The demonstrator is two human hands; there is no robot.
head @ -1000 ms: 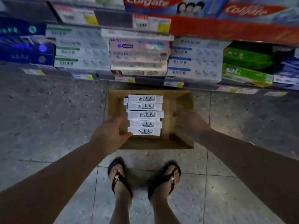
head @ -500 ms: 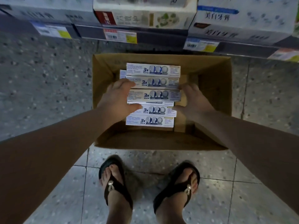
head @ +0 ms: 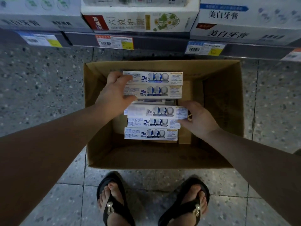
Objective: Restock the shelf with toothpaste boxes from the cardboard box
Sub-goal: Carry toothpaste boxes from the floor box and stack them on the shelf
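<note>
An open cardboard box (head: 224, 98) stands on the floor below the shelf (head: 159, 44). Inside lies a row of several white toothpaste boxes. My left hand (head: 114, 93) spans the left ends of the two far toothpaste boxes (head: 153, 84), fingers on the farthest one and thumb at the near edge of the second. My right hand (head: 197, 119) grips the right end of a middle toothpaste box (head: 156, 110), which is blurred and sits slightly above its neighbours. Two more toothpaste boxes (head: 151, 133) lie nearest me.
The bottom shelf holds stacked toothpaste cartons (head: 140, 22), with price tags (head: 114, 42) along its edge. The right half of the cardboard box holds only a cardboard divider (head: 185, 136). My feet in black sandals (head: 112, 199) stand on the speckled tile floor just before the box.
The view has closed in on the box. My left hand slid toward the far boxes and my right hand took hold of the middle box's right end, which has shifted up.
</note>
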